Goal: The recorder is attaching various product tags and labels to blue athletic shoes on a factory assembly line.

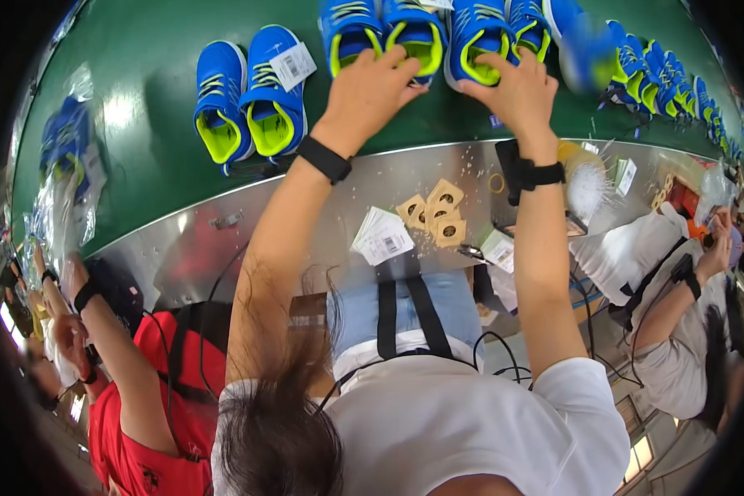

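Two pairs of blue sneakers with lime-green linings stand side by side at the far edge of the green table, heels toward me. My left hand [370, 95] grips the left pair of sneakers [351, 25], fingers hooked over the heels into the openings. My right hand [517, 93] holds the right pair of sneakers [478, 33] likewise, thumb at one heel and fingers at the other. The fingertips are partly hidden inside the shoes. Left of my hands rests another pair of sneakers [260, 103], with a white tag [293, 66] on one shoe.
On the metal ledge before me lie white tags [383, 237], tan cards [446, 230] and a bunch of white fasteners [589, 188]. A row of sneakers [661, 78] runs off right, one blurred. Co-workers sit at both sides; the left one [153, 397] handles bagged shoes [70, 149].
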Action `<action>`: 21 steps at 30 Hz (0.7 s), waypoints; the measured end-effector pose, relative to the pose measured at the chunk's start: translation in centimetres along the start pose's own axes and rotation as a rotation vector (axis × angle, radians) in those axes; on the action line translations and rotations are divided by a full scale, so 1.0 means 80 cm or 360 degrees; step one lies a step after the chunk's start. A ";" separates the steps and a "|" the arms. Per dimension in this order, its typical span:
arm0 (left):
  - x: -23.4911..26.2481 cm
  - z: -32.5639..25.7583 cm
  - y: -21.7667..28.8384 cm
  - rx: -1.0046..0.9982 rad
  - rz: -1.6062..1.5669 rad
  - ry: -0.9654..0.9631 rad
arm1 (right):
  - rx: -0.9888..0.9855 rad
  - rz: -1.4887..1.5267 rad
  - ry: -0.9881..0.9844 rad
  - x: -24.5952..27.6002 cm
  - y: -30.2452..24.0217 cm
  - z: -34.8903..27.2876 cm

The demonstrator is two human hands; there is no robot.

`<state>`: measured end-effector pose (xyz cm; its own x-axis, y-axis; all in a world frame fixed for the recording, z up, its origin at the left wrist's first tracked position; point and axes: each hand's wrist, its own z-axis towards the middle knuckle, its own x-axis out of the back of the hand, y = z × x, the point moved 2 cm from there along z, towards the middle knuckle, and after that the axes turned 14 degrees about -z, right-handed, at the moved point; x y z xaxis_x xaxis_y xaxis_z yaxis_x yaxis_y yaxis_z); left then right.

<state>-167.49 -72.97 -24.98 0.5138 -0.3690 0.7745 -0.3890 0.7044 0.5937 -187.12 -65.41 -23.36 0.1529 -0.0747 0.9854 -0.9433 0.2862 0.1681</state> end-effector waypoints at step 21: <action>0.021 -0.211 0.125 0.0669 -0.0376 -0.0262 | 0.0354 0.0546 -0.0504 0.031 -0.027 -0.250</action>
<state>-157.61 -56.29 -21.41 0.5108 -0.6035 0.6123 -0.5680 0.2978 0.7673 -178.82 -47.14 -20.78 -0.2406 -0.3073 0.9207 -0.9686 0.1377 -0.2072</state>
